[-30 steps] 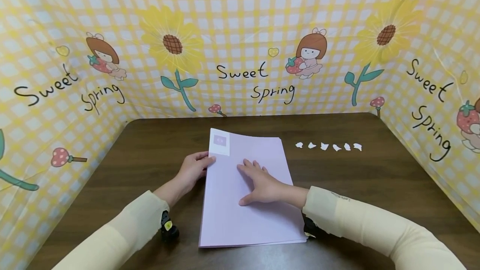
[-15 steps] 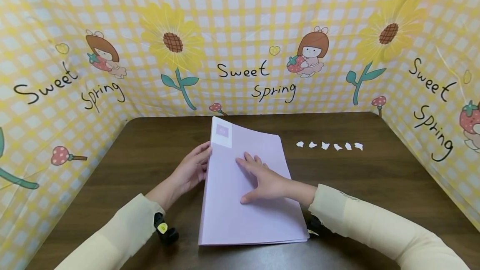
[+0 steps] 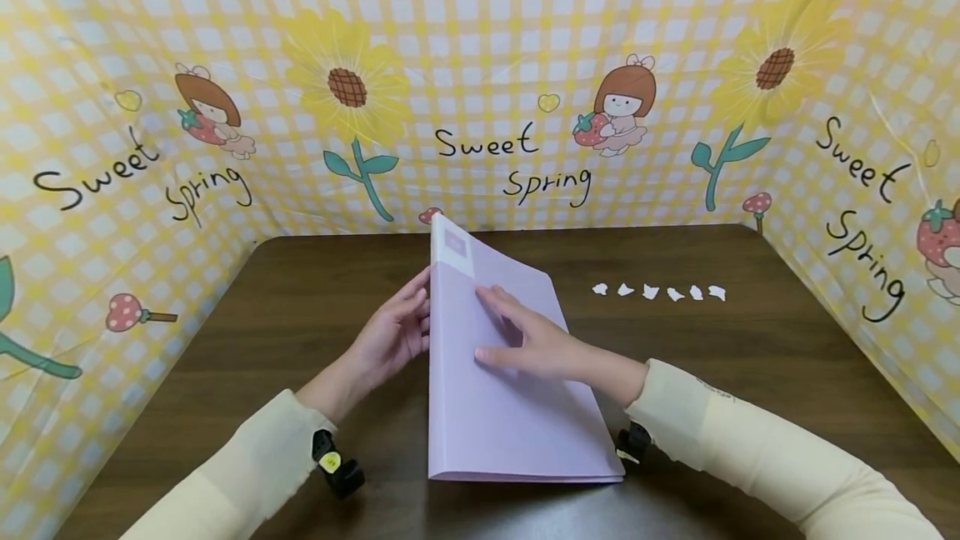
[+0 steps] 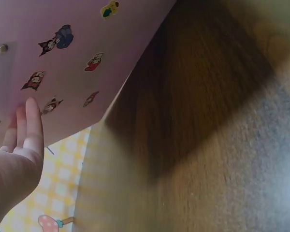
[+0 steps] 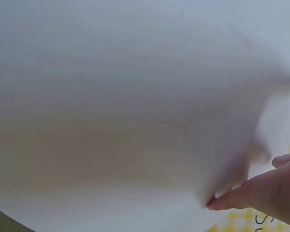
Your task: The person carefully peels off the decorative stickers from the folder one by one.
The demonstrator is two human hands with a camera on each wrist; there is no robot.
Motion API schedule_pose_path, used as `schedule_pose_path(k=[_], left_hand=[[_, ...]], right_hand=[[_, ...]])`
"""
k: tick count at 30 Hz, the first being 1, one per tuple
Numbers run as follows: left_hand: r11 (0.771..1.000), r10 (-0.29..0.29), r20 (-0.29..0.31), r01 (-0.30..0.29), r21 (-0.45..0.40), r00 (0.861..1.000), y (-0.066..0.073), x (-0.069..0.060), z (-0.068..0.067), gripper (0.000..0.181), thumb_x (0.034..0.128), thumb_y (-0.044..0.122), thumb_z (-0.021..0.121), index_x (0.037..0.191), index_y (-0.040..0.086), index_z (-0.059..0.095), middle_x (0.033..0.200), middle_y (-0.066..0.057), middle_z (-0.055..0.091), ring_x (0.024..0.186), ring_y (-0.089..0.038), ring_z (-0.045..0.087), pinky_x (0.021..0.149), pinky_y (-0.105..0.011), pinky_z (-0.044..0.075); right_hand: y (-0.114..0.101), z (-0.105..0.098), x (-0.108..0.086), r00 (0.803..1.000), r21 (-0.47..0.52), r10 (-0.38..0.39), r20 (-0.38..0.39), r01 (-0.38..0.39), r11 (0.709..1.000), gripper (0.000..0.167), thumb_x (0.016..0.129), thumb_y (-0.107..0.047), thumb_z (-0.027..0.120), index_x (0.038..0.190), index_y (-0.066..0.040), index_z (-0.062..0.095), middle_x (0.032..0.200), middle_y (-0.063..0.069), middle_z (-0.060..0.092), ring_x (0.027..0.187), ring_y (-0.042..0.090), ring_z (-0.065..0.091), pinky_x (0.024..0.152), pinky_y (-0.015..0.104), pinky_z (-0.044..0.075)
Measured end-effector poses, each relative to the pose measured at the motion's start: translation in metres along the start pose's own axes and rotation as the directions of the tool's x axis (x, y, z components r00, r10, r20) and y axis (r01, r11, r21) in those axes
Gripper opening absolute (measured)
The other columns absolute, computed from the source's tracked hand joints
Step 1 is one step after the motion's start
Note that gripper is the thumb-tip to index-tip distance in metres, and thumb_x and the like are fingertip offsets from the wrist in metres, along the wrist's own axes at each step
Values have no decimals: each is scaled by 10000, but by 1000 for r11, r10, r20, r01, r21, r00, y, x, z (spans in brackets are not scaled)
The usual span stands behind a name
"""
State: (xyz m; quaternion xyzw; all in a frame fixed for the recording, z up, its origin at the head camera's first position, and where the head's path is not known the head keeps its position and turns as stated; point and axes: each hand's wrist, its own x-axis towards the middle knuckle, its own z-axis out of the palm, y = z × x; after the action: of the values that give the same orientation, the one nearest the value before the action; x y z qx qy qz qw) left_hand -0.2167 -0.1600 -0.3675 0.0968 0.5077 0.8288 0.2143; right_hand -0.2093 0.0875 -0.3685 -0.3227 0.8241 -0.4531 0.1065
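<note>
A pale purple folder with a white label at its upper left corner stands tilted, its left spine side raised off the table. My left hand is at that raised side; in the left wrist view its straight fingers lie against the underside, where several small cartoon stickers and metal studs show. Across the front cover my right hand rests with its thumb and fingers spread. In the right wrist view, the right fingers touch the smooth, pale cover.
Several small white torn-looking scraps lie in a row on the dark wooden table, right of the folder. A yellow checked cloth with printed flowers surrounds the table on three sides.
The folder's left side has risen from nearly flat to a steep tilt, and its spine has shifted right. My left hand has moved up with it; the right hand has stayed on the cover.
</note>
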Motion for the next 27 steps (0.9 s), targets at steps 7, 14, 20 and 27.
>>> schedule_pose_path(k=[7,14,20,27], left_hand=[[993,47,0,-46,109,999,-8,5,15,561,984,-62,400,1510,-47,207,1177,-4,609,990,-122,622,820,-283,518],[990,75,50,-81,118,996,-12,6,29,553,990,-31,415,1518,1,257,1216,-43,547,1006,-151,616,845,-306,516],[988,101,139,-116,99,985,-16,10,39,576,1012,0,401,1548,49,196,1334,-60,490,1092,-151,575,924,-331,473],[966,143,181,-178,189,973,-19,18,53,639,1041,157,460,1577,181,114,1543,-132,282,1272,-190,449,1034,-322,389]], right_hand=[[-7,-8,0,998,51,-59,-2,59,997,836,918,-416,660,1562,-140,203,1613,97,102,1469,189,52,1156,439,131],[-14,-14,0,996,104,-83,-28,85,991,830,924,-398,659,1567,-166,188,1609,62,146,1457,210,125,1135,462,200],[-20,-28,-1,993,195,-108,-42,115,974,870,910,-480,647,1568,-157,178,1599,59,187,1441,236,198,1099,522,256],[-33,-47,-3,993,264,-104,-54,115,958,863,890,-526,645,1568,-241,194,1553,116,306,1379,296,354,1003,536,392]])
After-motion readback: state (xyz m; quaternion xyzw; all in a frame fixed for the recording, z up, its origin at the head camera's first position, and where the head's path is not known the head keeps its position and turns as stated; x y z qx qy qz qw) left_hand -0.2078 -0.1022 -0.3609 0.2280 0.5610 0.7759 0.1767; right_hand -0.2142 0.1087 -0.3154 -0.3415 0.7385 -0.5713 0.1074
